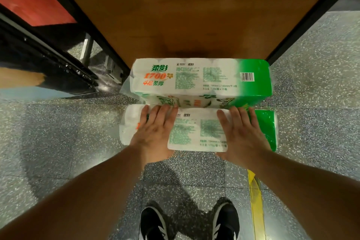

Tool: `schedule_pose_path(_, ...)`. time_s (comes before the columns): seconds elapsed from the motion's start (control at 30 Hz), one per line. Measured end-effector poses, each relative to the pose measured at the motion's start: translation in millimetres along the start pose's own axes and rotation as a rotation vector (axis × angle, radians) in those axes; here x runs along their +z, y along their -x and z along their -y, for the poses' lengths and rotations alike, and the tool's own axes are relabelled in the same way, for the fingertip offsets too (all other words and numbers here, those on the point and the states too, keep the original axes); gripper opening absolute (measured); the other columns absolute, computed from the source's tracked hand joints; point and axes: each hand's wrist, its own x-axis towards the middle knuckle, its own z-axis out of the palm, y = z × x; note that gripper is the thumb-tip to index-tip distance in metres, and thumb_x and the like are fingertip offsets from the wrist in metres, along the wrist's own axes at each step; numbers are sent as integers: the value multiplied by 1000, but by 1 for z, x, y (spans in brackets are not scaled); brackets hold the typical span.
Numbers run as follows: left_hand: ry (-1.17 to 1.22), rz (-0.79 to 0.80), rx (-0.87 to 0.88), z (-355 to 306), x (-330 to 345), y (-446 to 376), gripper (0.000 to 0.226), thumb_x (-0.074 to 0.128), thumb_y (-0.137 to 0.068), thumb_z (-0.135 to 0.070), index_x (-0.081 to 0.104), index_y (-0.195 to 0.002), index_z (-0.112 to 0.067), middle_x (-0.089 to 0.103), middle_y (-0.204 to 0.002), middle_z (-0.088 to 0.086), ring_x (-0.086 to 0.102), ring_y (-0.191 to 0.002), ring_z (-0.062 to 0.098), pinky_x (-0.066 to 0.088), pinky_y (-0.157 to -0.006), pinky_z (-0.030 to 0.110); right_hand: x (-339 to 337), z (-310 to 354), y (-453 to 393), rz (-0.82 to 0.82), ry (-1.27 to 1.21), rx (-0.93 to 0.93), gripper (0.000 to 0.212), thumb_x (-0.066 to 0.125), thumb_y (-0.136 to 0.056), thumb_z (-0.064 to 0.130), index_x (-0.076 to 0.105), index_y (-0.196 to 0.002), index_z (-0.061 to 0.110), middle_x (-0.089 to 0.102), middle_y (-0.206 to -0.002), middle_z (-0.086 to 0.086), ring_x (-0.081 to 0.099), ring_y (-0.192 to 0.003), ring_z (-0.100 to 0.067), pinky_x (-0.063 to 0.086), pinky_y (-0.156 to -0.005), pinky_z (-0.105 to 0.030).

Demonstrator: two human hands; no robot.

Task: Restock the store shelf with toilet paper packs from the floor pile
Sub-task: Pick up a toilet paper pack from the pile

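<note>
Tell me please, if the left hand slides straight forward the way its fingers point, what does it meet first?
Probably the far toilet paper pack. The left hand lies flat on the near pack, its fingertips already at the far pack's lower edge, though depth there is unclear.

2 toilet paper packs lie in line: the far pack [200, 80] sits at the shelf's [194, 15] front edge, the near pack [196, 130] just before it, touching. The left hand [155, 130] and right hand [241, 132] rest flat on the near pack's top, left and right.
</note>
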Motion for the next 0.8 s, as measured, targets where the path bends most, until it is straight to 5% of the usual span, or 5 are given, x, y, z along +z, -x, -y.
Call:
schedule_pose_path(0.13, -28, -8, 4, 0, 1, -2, 134, 70, -69, -64, -23, -154, -18, -4, -160, 13, -10, -151, 40, -13, -121, 61, -5, -1, -1, 57, 22, -22, 140, 76, -64, 77, -10, -155, 14, 8, -159, -30, 11, -150, -48, 0, -122, -57)
schedule_pose_path(0.23, 6, 8, -15, 1, -2, -5, 136, 77, -69, -49, -25, -154, -22, -17, -163, 13, -17, -152, 39, -14, -121, 58, -14, 2, -4, 64, 38, -10, 134, 71, -72, 72, -20, -154, 18, -2, -162, -27, 14, -148, -44, 6, -123, -54)
schedule_pose_path(0.3, 3, -6, -27, 0, -7, -6, 134, 79, -69, -41, -24, -154, -24, -5, -161, 14, -1, -151, 40, -11, -123, 55, -22, 5, -4, 82, 45, 3, 130, 70, -77, 68, -24, -153, 20, 1, -161, -24, 17, -146, -42, 8, -123, -54)
schedule_pose_path(0.43, 44, -78, -12, 13, -23, 3, 131, 81, -64, -39, -10, -157, -27, 20, -150, 9, 21, -142, 33, -3, -124, 54, -52, 8, -5, 100, 54, -9, 125, 71, -78, 64, -20, -155, 25, 3, -159, -20, 16, -145, -39, 7, -124, -54)
schedule_pose_path(0.8, -57, -207, -8, 96, -226, 99, 128, 74, -63, -58, -10, -156, -29, 19, -155, 8, 17, -146, 33, 6, -123, 60, -271, 49, 16, -74, -29, -91, 121, 69, -71, 70, -4, -160, 32, 14, -155, -12, 20, -141, -34, 8, -122, -52)
